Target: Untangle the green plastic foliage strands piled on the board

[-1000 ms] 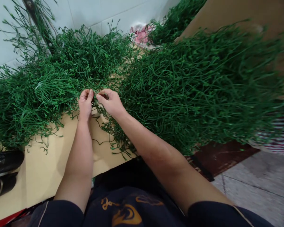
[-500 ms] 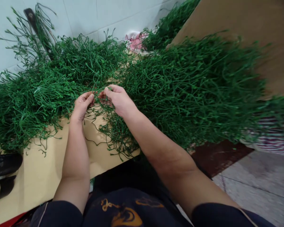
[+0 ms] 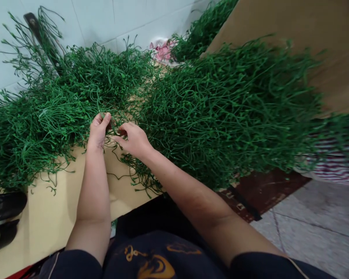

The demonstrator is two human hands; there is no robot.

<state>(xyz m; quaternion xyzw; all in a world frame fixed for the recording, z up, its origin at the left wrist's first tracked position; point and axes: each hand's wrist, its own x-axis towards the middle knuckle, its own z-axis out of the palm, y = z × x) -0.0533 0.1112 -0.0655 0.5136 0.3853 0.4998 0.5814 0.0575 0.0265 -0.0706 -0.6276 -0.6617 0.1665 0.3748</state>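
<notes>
My left hand [image 3: 97, 131] is closed, thumb against forefinger, on a thin green stem at the edge of the left heap of green stems [image 3: 61, 116]. Just to its right, my right hand [image 3: 134, 140] has thumb and curled forefinger apart, with no stem visible between them. A much larger heap of green stems [image 3: 221, 112] spreads to the right of that hand. The stems look like artificial plant stems with small branching tips. A few loose ones lie on the tan board [image 3: 119, 193] beneath my wrists.
A dark strap-like piece [image 3: 40, 33] leans upright by the tiled wall [image 3: 99, 19]. Pink-and-white cloth [image 3: 163, 51] lies at the back. Cardboard [image 3: 282, 23] rises at the right, above striped fabric [image 3: 337, 166]. Black objects [image 3: 6, 209] sit at the left edge.
My right hand has drawn back toward me, and its thumb and forefinger have parted. My left hand has shifted slightly left and stays closed. The view has moved a little.
</notes>
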